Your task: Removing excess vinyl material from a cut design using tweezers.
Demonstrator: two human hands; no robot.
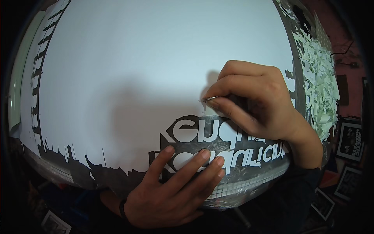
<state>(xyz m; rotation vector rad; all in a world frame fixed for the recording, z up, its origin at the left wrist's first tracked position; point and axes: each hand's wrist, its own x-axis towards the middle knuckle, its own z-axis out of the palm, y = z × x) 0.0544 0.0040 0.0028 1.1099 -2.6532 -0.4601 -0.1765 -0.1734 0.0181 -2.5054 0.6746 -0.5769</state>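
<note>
A big white adhesive sheet [140,55], which looks like vinyl, covers the surface before me. Between thumb and forefinger my right hand [251,99] grips a small metal pointed tool [212,98], perhaps tweezers, its tip at the sheet just above the lettering. A lifted bit of white film [211,110] shows beneath that tip. Two rows of white cut letters [209,127] stand out on the dark backing [187,146]; my right hand hides part of the upper row. With fingers spread, my left hand [172,187] rests across the start of the lower row, holding nothing.
A heap of curled pale scraps [318,84] lies along the right side. Rolled film [24,73] runs down the left edge. A strip of small square tiles [248,185] borders the near edge, under clear plastic. Framed prints [349,142] bearing writing stand lower right.
</note>
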